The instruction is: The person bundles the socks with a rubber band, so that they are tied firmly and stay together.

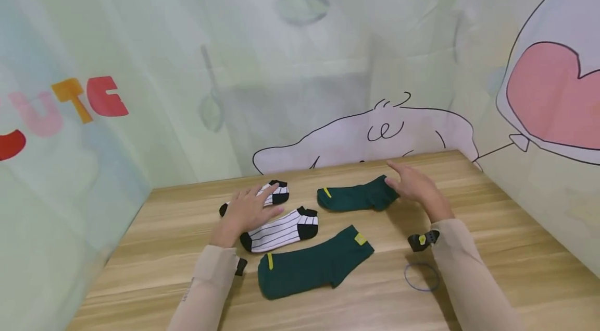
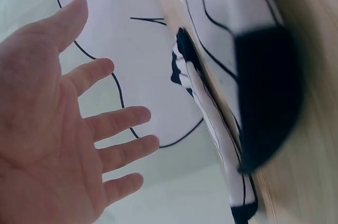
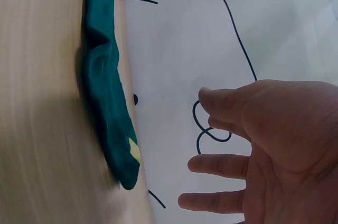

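Observation:
Two white socks with black stripes and black toes and heels lie on the left of the table. My left hand, its fingers spread, is over them and partly covers the farther striped sock; the nearer striped sock lies beside it. In the left wrist view that hand is apart from the socks and holds nothing. By the cuff of the farther dark green sock is my right hand. The right wrist view shows this hand away from the green sock, with nothing held. A nearer green sock lies flat in front.
The socks lie on a wood-grain table. A thin blue ring outline shows near my right forearm. Printed curtains stand along the table's back and sides. Each wrist wears a black strap.

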Available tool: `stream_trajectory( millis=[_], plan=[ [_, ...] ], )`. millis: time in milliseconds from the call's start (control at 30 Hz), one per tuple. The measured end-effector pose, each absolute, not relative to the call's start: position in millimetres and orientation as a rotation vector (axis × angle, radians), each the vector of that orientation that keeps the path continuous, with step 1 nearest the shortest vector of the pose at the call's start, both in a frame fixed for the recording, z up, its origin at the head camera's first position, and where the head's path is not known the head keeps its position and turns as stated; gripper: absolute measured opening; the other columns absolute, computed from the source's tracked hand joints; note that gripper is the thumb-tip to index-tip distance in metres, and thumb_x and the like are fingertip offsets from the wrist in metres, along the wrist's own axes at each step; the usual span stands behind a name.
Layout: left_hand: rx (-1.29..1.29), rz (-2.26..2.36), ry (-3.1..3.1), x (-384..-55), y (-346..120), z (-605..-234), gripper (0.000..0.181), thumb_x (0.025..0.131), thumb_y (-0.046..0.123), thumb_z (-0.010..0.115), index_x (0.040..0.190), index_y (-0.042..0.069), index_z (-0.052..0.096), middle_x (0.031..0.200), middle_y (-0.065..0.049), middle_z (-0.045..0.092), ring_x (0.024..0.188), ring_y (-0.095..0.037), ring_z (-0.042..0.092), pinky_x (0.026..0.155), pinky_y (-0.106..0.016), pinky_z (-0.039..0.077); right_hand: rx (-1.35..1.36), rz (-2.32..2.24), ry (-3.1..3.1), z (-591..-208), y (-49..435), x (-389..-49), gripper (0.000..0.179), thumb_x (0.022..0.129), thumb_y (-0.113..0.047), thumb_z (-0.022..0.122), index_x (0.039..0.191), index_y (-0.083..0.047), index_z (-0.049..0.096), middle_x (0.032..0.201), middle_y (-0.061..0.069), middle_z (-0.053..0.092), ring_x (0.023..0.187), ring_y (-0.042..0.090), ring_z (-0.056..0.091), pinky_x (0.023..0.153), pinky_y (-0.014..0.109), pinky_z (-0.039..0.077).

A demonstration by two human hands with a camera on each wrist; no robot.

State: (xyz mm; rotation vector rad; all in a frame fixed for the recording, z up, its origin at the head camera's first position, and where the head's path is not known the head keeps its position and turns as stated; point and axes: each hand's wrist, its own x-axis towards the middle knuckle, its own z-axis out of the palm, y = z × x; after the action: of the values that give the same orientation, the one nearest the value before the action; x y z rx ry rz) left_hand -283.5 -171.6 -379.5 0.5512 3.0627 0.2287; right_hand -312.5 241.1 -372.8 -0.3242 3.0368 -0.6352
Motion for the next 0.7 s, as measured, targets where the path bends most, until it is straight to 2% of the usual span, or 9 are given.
stream_trajectory(
  millis=[233,467,700],
  plan=[
    [0.634,0.307,3.002,-287.6,-157.1,-378.2,0.066,0.101,0.052,0.049,0.156,0.018,0.035,0.152,-0.024,0.042,0.140,-0.043,0.037,0.112,-0.063,0.024,-0.280,-0.676,3.026,-376.6,236.5,-316.5,0.056,0.105,-0.025,0.048,0.155,-0.005,0.032,0.149,0.032,0.040,0.135,0.050,0.040,0.105,0.063,0.035],
    [0.704,0.361,2.979,-296.6,-140.5,-381.1,0.067,0.100,0.050,0.052,0.156,0.015,0.036,0.148,-0.016,0.050,0.135,-0.039,0.046,0.111,-0.062,0.028,-0.278,-0.713,3.026,-385.5,239.6,-320.4,0.052,0.104,-0.018,0.050,0.152,-0.001,0.037,0.146,0.032,0.043,0.124,0.046,0.051,0.104,0.062,0.037],
    [0.708,0.412,2.943,-303.9,-127.8,-383.1,0.067,0.100,0.048,0.055,0.155,0.016,0.037,0.143,-0.014,0.055,0.130,-0.037,0.052,0.106,-0.055,0.039,-0.298,-0.686,3.019,-394.7,243.7,-326.1,0.051,0.104,-0.018,0.052,0.150,0.001,0.039,0.142,0.033,0.047,0.128,0.050,0.047,0.103,0.062,0.038]
  ],
)
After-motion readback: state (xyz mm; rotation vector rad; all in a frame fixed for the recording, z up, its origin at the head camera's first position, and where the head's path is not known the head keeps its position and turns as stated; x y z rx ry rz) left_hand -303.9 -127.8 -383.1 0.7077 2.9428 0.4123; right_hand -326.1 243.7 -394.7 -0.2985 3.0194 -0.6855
